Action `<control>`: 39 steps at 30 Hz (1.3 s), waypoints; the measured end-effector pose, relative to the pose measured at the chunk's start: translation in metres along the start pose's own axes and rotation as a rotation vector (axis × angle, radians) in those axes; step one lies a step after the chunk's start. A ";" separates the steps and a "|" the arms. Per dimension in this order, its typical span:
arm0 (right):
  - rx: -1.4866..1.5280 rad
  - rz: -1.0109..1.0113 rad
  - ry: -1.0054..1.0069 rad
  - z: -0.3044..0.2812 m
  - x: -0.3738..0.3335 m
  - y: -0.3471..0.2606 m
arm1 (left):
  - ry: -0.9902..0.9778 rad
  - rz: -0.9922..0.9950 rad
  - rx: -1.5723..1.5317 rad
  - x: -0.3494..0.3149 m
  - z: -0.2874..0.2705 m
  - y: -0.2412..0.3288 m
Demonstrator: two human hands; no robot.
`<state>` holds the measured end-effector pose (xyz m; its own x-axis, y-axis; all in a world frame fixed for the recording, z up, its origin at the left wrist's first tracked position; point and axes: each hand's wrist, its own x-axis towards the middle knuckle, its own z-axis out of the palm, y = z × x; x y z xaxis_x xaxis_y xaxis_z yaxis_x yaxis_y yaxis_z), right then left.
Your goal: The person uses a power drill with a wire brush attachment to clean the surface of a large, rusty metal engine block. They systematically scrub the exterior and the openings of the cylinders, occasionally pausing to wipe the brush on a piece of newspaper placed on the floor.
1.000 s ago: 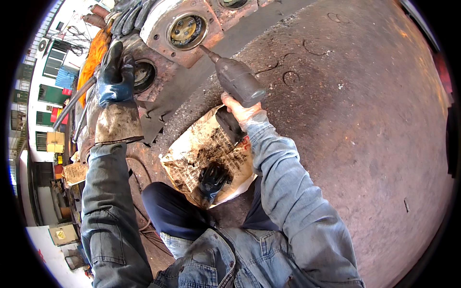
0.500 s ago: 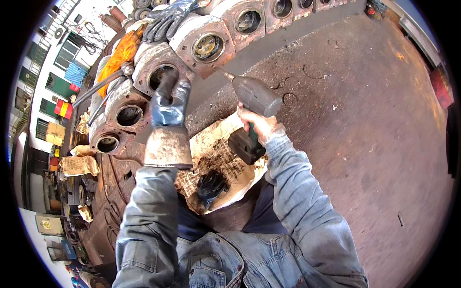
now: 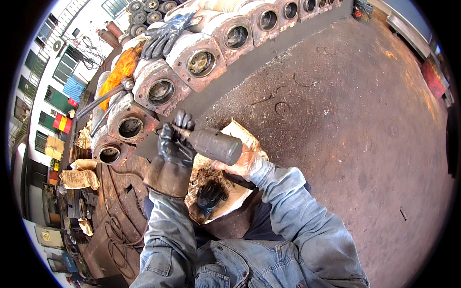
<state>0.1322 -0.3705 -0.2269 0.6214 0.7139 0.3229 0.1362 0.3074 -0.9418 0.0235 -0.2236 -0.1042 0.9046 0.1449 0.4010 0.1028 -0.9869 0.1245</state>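
My right hand (image 3: 244,163), bare or in a thin pale glove, grips a dark cordless impact driver (image 3: 216,146) whose thin bit points left. The bit's tip meets my left hand (image 3: 175,146), in a dark oily work glove. That palm faces up with its fingers curled about the bit; small shiny bits show in it, too small to name. Just beyond is a square-flanged, rusty cylinder (image 3: 139,89) with a round bore. A second flanged cylinder (image 3: 137,113) lies to its left. Beneath my hands, a stained paper sack (image 3: 235,132) carries a black glove (image 3: 211,196).
A row of flanged cylinders (image 3: 216,65) curves away to the far right. On top rest a blue-grey glove (image 3: 165,38), an orange cloth (image 3: 122,67) and a metal bar tool (image 3: 103,98). Thin rings (image 3: 282,106) lie on the floor. A hose (image 3: 115,235) coils at lower left.
My left hand has drawn back from the cylinder's bore and turned palm up. The driver has swung left and down, so its bit reaches my left fingers. The view has shifted slightly.
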 end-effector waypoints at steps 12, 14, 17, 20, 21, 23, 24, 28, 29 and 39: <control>1.813 0.494 -0.293 0.027 0.009 0.017 | 0.028 0.581 2.013 -0.005 0.038 -0.041; 1.267 0.344 -0.271 0.030 0.011 0.007 | -0.017 0.597 2.143 -0.008 0.042 -0.049; -0.370 -0.003 -0.100 0.020 0.002 0.006 | -0.084 0.589 2.084 -0.001 0.043 -0.047; -0.240 0.027 -0.091 0.022 0.001 0.006 | -0.113 0.218 0.712 -0.001 0.025 -0.021; 0.038 0.135 -0.070 0.024 -0.001 0.016 | -0.191 0.219 0.714 -0.006 0.028 -0.029; 0.607 0.339 -0.050 0.028 -0.001 0.034 | -0.252 0.293 1.179 -0.009 0.036 -0.038; 0.888 0.452 -0.010 0.027 -0.002 0.038 | -0.231 0.372 1.627 -0.007 0.050 -0.041; 0.631 0.283 -0.094 0.031 0.000 0.048 | -0.149 0.586 2.431 0.001 0.062 -0.054; 0.325 0.188 -0.109 0.030 0.001 0.045 | -0.139 0.606 2.494 0.000 0.058 -0.053; 0.665 0.327 -0.052 0.038 -0.005 0.038 | 0.213 1.822 3.826 0.015 0.004 -0.090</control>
<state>0.1053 -0.3386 -0.2606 0.5102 0.8583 0.0550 -0.5558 0.3778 -0.7405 0.0298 -0.1327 -0.1134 0.8776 0.3751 -0.2984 0.0399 0.5632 0.8253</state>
